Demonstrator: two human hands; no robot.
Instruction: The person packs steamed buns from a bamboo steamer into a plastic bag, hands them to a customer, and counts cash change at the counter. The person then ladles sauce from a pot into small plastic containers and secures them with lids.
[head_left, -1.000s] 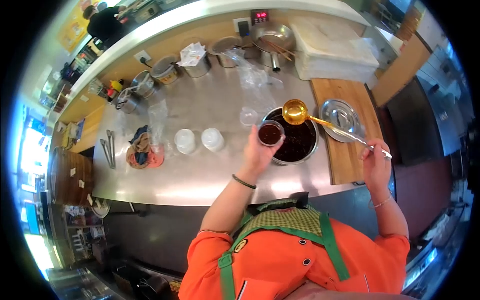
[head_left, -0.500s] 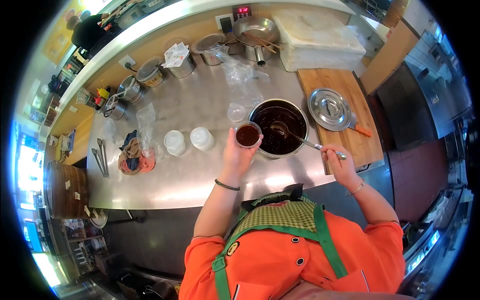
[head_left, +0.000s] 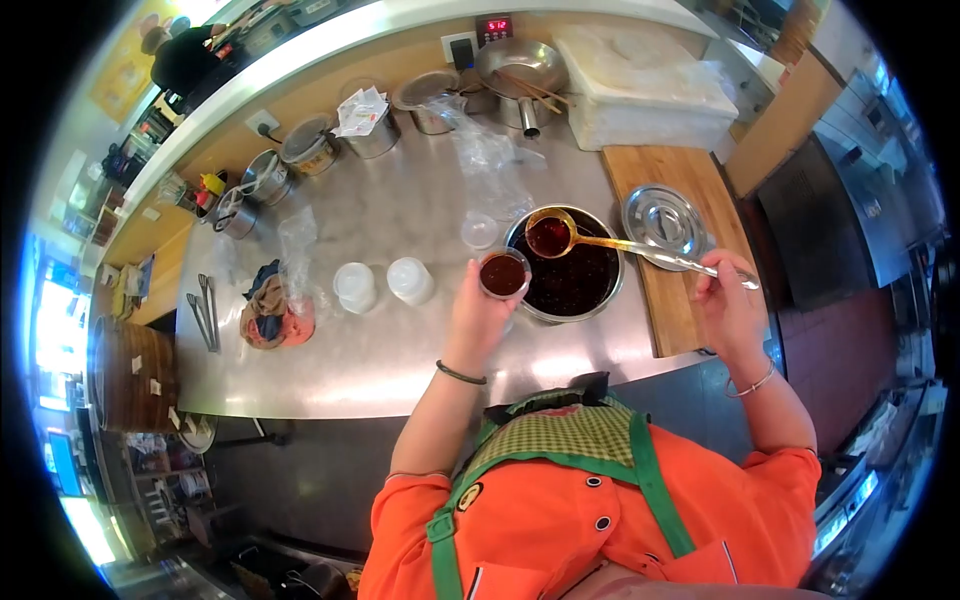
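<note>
Cupping a small cup (head_left: 527, 275) of dark liquid (head_left: 501, 273), fingers wrapped round it, the left hand (head_left: 477, 318) is at nine o'clock of the pot (head_left: 567, 317). The right hand (head_left: 725, 312), closed on a ladle (head_left: 640, 248), suspends its filled bowl (head_left: 548, 237) above the pot's eleven. A lid (head_left: 661, 222) lies toward two.

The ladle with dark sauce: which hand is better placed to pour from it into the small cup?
Probably the right hand: it grips the ladle by its handle, with dark sauce in its bowl, near the small cup. The left hand is occupied, holding that cup.
</note>
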